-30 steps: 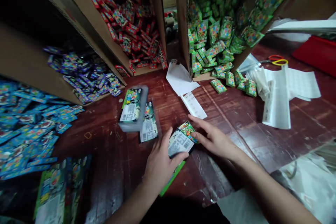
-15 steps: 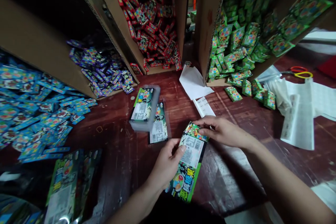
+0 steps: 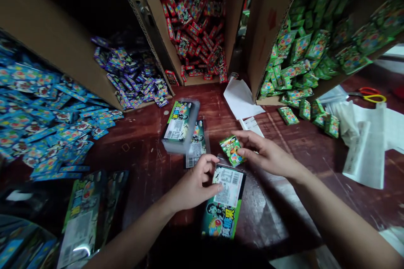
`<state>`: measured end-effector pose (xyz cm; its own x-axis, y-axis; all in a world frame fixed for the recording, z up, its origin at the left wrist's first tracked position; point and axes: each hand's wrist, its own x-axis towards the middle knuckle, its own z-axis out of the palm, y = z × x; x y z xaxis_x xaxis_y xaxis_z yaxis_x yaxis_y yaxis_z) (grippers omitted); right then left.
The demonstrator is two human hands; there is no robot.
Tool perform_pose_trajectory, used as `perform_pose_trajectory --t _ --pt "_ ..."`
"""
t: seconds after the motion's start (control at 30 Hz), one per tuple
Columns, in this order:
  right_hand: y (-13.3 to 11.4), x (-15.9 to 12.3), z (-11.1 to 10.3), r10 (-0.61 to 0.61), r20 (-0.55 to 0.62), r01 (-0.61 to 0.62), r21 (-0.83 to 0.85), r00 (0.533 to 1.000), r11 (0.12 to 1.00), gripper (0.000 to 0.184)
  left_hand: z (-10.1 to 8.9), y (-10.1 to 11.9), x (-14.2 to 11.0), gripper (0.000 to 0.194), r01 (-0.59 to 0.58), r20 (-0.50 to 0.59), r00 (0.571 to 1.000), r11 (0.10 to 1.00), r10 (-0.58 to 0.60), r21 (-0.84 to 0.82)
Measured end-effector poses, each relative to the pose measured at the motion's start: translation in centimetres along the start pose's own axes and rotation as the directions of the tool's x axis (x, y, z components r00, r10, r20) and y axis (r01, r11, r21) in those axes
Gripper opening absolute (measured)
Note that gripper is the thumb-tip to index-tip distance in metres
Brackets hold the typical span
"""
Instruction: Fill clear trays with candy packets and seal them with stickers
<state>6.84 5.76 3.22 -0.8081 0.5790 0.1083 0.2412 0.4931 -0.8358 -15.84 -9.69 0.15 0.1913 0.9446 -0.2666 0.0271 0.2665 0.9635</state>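
Observation:
My right hand [image 3: 267, 153] pinches a small green candy packet [image 3: 232, 149] between thumb and fingers, just beyond the top end of a printed candy pouch [image 3: 227, 185]. The pouch lies on the table with its white label up, and its near end fades into the dark by my body. My left hand [image 3: 198, 185] is at the pouch's left edge, thumb resting over it, fingers loosely curled and apart from the thumb. Farther off, a stack of printed pouches [image 3: 179, 124] stands partly over another flat pouch [image 3: 197, 149].
Cardboard boxes spill blue [image 3: 57, 122], purple [image 3: 135, 75], red [image 3: 197, 29] and green packets [image 3: 296, 63] across the back. White papers [image 3: 241, 98] and scissors [image 3: 372, 94] lie to the right. More printed pouches [image 3: 83, 214] are at the lower left.
The green packet has gone from overlapping the pouch's top to just beyond it, still in my right hand. My left hand has loosened its pinch on the pouch. The view has shifted slightly left.

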Motion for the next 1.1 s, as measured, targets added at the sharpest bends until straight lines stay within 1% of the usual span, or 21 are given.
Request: perform_pose_trajectory --t 0.07,0.17,0.23,0.27,0.3,0.4,0.43,0.5,0.57,0.6,0.63,0.67,0.73,0.77,0.83,0.9,0.97,1.0,1.03,1.07,1.1 --pt "-0.9 0.3 -0.5 0.007 0.14 0.004 -0.076 0.99 0.997 0.048 0.4 -0.4 0.0 0.055 0.0 -0.017 1.0 1.0 -0.001 -0.012" --pt "-2.0 0.7 -1.2 0.006 0.358 0.068 -0.192 0.934 0.979 0.041 1.0 -0.9 -0.3 0.055 -0.005 -0.01 1.0 0.999 0.005 -0.044" --pt "-2.4 0.8 -0.9 -0.011 0.427 0.109 -0.205 0.904 0.973 0.035 1.2 -1.3 -0.6 0.059 -0.013 -0.031 0.999 0.998 0.011 -0.062" --pt "-2.5 0.7 -0.5 -0.017 0.415 0.109 -0.2 0.909 0.974 0.032 1.2 -1.5 -0.8 0.061 -0.016 -0.055 0.998 0.997 0.012 -0.073" --pt "-2.5 0.5 0.1 -0.016 0.372 0.096 -0.197 0.928 0.976 0.029 1.2 -1.7 -1.0 0.063 -0.016 -0.083 0.997 0.996 0.009 -0.088" --pt "-2.0 -0.9 2.7 0.009 0.16 0.025 -0.209 0.987 0.978 0.024 0.8 -2.5 -1.7 0.059 -0.021 -0.151 0.988 0.991 0.0 -0.131" --pt "-1.7 -1.4 3.7 0.019 0.107 0.004 -0.209 0.994 0.978 0.023 0.7 -2.7 -2.0 0.057 -0.024 -0.166 0.986 0.99 0.0 -0.138" --pt "-1.2 -2.5 5.4 0.035 0.058 -0.025 -0.177 0.998 0.984 0.022 0.6 -3.2 -2.4 0.056 -0.032 -0.188 0.982 0.989 0.004 -0.143" --pt "-0.8 -3.4 6.8 0.055 0.03 -0.052 -0.106 0.998 0.993 0.025 0.4 -3.5 -2.8 0.056 -0.035 -0.197 0.98 0.989 0.006 -0.146" --pt "-0.7 -3.8 7.4 0.069 -0.01 -0.07 -0.061 0.998 0.996 0.027 0.3 -3.6 -3.0 0.054 -0.034 -0.201 0.98 0.988 0.004 -0.148" --pt "-0.6 -4.2 8.0 0.092 -0.08 -0.092 0.007 0.993 0.996 0.03 0.2 -3.7 -3.1 0.052 -0.031 -0.204 0.979 0.988 0.0 -0.149" --pt "-0.6 -4.5 8.6 0.131 -0.167 -0.114 0.105 0.977 0.988 0.033 0.1 -3.7 -3.3 0.049 -0.027 -0.208 0.978 0.988 -0.005 -0.149" --pt "-0.7 -5.2 10.0 0.26 -0.304 -0.144 0.356 0.916 0.923 0.036 -0.2 -3.8 -3.5 0.045 -0.016 -0.211 0.977 0.987 -0.018 -0.157" --pt "-0.9 -5.4 10.7 0.329 -0.327 -0.15 0.468 0.886 0.871 0.033 -0.3 -3.8 -3.6 0.044 -0.009 -0.212 0.977 0.987 -0.026 -0.162" --pt "-1.4 -5.7 12.1 0.421 -0.313 -0.162 0.607 0.851 0.778 0.026 -0.4 -3.7 -3.7 0.045 0.008 -0.207 0.977 0.986 -0.042 -0.164" --pt "-1.9 -5.7 13.3 0.472 -0.341 -0.141 0.671 0.813 0.728 0.028 -0.6 -3.5 -3.7 0.044 0.025 -0.192 0.98 0.986 -0.056 -0.163" --pt "-2.4 -5.6 14.0 0.521 -0.433 -0.062 0.723 0.736 0.688 0.036 -0.7 -3.5 -3.7 0.039 0.032 -0.173 0.983 0.987 -0.06 -0.158" --pt "-2.5 -5.5 14.2 0.541 -0.47 -0.026 0.738 0.697 0.674 0.037 -0.8 -3.5 -3.7 0.036 0.031 -0.168 0.984 0.988 -0.057 -0.15" --pt "-2.6 -5.5 14.2 0.555 -0.49 -0.008 0.745 0.672 0.667 0.035 -0.8 -3.6 -3.6 0.032 0.028 -0.169 0.984 0.99 -0.052 -0.14" --pt "-2.6 -5.5 14.2 0.56 -0.49 -0.016 0.743 0.667 0.669 0.03 -0.8 -3.7 -3.6 0.029 0.023 -0.178 0.983 0.991 -0.046 -0.13" --pt "-2.6 -5.5 14.0 0.558 -0.475 -0.044 0.734 0.68 0.678 0.024 -0.8 -3.9 -3.5 0.026 0.015 -0.203 0.978 0.992 -0.04 -0.123"
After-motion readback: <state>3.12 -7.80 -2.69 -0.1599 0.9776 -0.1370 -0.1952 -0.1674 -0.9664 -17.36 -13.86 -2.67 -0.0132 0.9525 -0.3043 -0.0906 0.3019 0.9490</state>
